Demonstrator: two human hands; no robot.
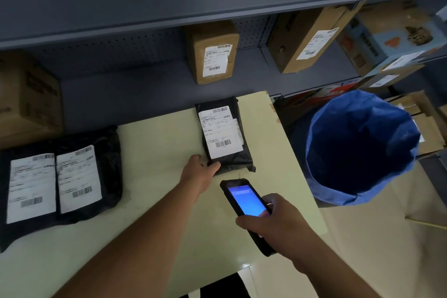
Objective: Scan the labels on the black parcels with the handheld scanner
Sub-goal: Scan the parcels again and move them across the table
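Observation:
A black parcel (229, 156) with a white barcode label lies near the far right of the cream table (154, 201). My left hand (199, 172) grips its near left corner, thumb on top. My right hand (271, 222) holds the black handheld scanner (244, 198), its blue screen lit, just in front of that parcel with its top end toward it. Two more black parcels lie side by side at the table's left: one at the edge (4, 201) and one beside it (108, 164), both label up.
A bin lined with a blue bag (358, 150) stands right of the table. Grey shelves (145, 7) behind hold several brown cartons (212, 51), with one carton (26, 97) at far left. More boxes are stacked at the right.

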